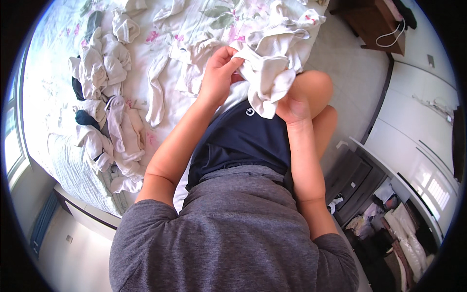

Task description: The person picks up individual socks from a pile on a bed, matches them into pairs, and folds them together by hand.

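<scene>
Above my lap hangs a white sock (268, 78), bunched and folded over on itself. My left hand (219, 75) pinches its upper left edge between thumb and fingers. On the other side, my right hand (294, 108) holds the lower right part, its fingers mostly hidden by the fabric. Just beyond lie more white socks (279, 38), heaped at the bed's edge, one with a small red mark. A single long white sock (157, 93) is stretched out to the left of my left forearm, and crumpled white socks (195, 51) lie beyond my left hand.
The bed has a floral sheet (153, 22). Along its left side runs a pile of light socks (120, 124) with a few dark ones. To the right are a brown wooden stand (370, 23), white cabinet fronts (412, 98) and an open compartment of clothes (397, 237).
</scene>
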Demonstrator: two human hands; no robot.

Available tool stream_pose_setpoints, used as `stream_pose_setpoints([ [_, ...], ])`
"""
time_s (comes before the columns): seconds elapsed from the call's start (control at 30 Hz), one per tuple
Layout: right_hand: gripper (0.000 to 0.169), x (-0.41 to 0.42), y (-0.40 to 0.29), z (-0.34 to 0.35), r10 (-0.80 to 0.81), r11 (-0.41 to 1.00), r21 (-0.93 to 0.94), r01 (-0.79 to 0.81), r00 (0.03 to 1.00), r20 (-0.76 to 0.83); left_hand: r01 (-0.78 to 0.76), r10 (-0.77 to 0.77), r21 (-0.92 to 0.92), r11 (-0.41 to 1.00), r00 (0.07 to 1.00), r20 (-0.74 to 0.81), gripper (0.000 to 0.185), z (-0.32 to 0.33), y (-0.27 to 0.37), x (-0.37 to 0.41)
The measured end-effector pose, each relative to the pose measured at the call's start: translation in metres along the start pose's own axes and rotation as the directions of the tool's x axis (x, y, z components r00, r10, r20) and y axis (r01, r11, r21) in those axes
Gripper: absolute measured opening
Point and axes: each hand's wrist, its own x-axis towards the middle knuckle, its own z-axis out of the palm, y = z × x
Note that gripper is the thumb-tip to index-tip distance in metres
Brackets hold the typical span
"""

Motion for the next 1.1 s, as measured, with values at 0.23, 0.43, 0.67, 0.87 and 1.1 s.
stream_pose_setpoints([
  [0.23, 0.027, 0.01, 0.009, 0.047, -0.389, 0.462, -0.881, 0.103, 0.916, -0.097, 0.031, -0.007, -0.196, 0.98, 0.993, 0.118, 0.003, 0.012, 0.007, -0.009],
  [0.43, 0.018, 0.03, 0.004, 0.021, -0.616, 0.435, -0.898, 0.068, 0.75, -0.242, -0.394, 0.118, 0.703, 0.592, 0.905, 0.408, 0.022, 0.052, 0.027, -0.061],
  [0.67, 0.018, 0.023, -0.007, 0.037, -0.126, 0.643, -0.764, 0.054, 0.991, -0.036, -0.346, 0.308, 0.853, 0.391, 0.922, 0.233, 0.033, 0.026, 0.029, -0.051],
  [0.87, 0.015, 0.02, 0.002, 0.081, 0.007, 0.603, -0.791, 0.103, 0.991, 0.134, -0.328, 0.832, 0.922, -0.207, 0.436, 0.343, 0.025, -0.091, 0.115, -0.048],
  [1.1, 0.013, 0.027, 0.007, 0.035, -0.087, 0.635, -0.773, 0.013, 0.995, -0.054, 0.123, 0.879, 0.947, -0.297, 0.423, 0.221, 0.021, -0.196, 0.218, -0.061],
])
